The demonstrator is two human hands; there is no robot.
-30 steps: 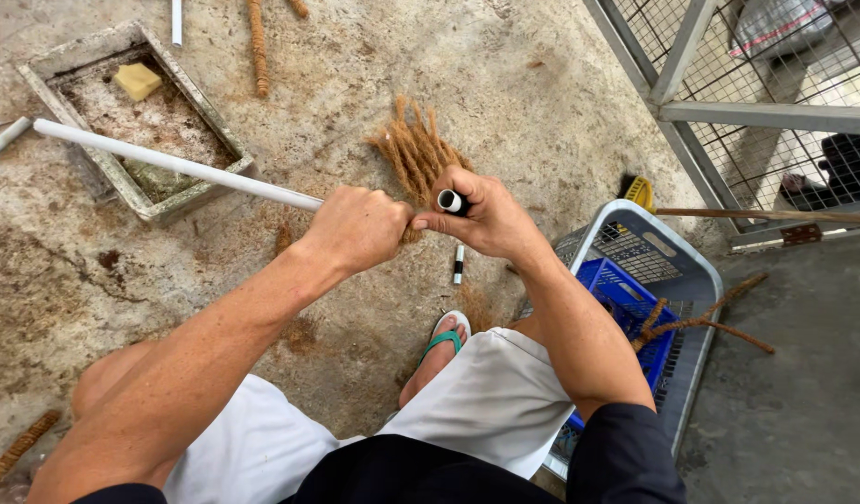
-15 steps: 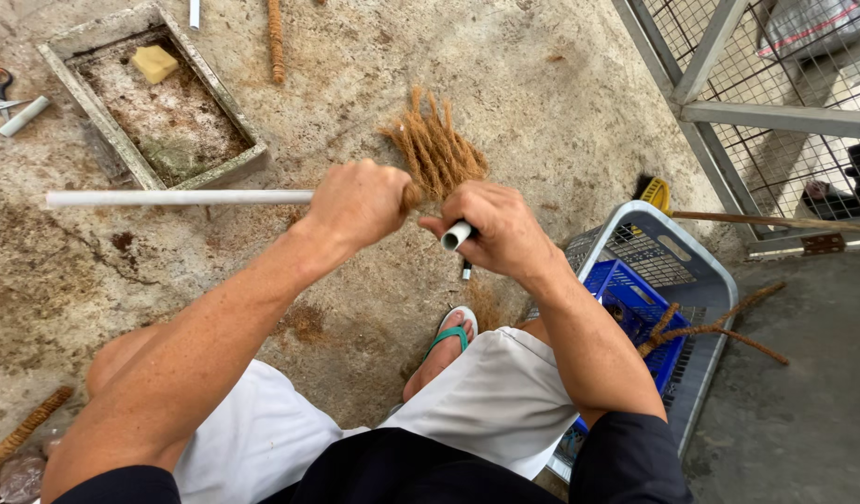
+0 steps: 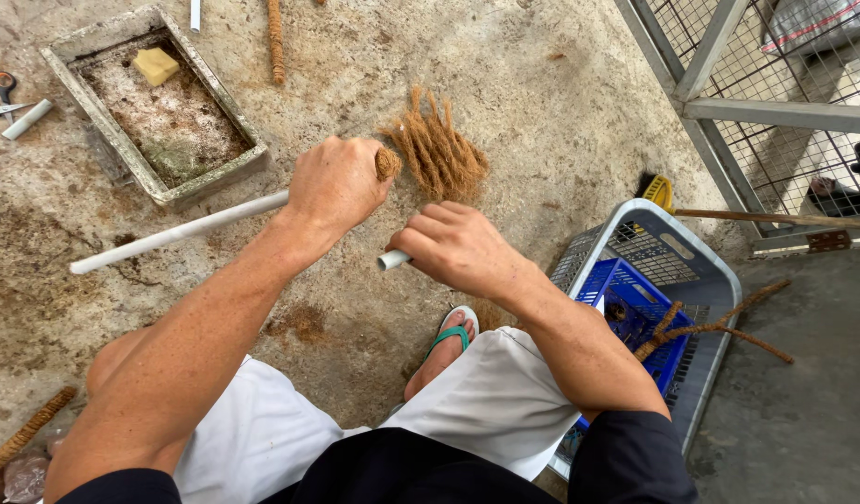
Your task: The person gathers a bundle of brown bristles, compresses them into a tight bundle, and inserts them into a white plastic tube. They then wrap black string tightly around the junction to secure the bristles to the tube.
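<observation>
On the concrete floor (image 3: 560, 103), a shallow tray (image 3: 112, 149) holds 1 yellow sponge (image 3: 156, 65) (plus brown residue). Left hand (image 3: 336, 182) grips a white pipe (image 3: 178, 231) wrapped in coir; right hand (image 3: 458, 247) is closed on a short tube (image 3: 392, 259) near the basket (image 3: 700, 261).

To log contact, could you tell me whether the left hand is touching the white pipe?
Touching: the head view shows the left hand wrapped around the white pipe.

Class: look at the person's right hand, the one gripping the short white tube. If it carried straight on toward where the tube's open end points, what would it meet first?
Most likely the left hand or its forearm: the right hand holds the short white tube pointing left toward it. Depth is unclear, so it might pass underneath.
</observation>
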